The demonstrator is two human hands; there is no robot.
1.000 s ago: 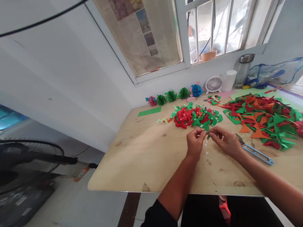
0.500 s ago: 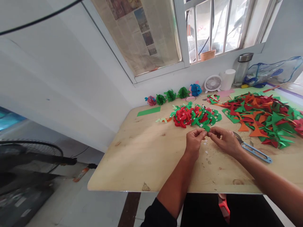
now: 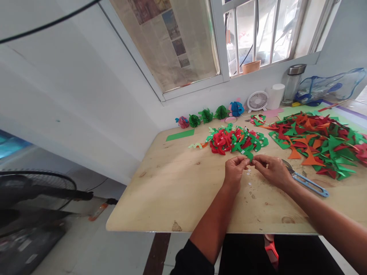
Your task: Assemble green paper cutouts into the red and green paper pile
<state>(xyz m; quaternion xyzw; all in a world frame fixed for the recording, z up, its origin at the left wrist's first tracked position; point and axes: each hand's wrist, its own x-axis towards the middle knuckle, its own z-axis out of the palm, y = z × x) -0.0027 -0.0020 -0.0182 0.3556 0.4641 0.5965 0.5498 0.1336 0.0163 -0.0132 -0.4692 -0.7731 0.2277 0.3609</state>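
Note:
Between my two hands is a small curved piece of green paper [image 3: 249, 155] with a white patch on it. My left hand [image 3: 235, 168] pinches it from the left, thumb against fingers. My right hand [image 3: 269, 168] grips its right edge with the fingertips. Just beyond the hands lies a pile of red and green paper cutouts [image 3: 226, 142], many with small white squares. Tiny white scraps [image 3: 249, 184] are scattered on the wooden table [image 3: 172, 183] below my fingers. A blue-handled cutting tool [image 3: 311, 185], partly hidden, rests beside my right hand.
Red, orange and green paper offcuts [image 3: 315, 141] heap up at the right. Along the wall stand folded paper figures [image 3: 206, 115], a small white fan [image 3: 257, 101], a white cylinder [image 3: 276, 96] and a glass bottle [image 3: 293, 86]. A green strip [image 3: 180, 135] lies at the back left.
Both hands stay in nearly the same place with the green paper piece between them. Only a very slight shift of the fingers shows.

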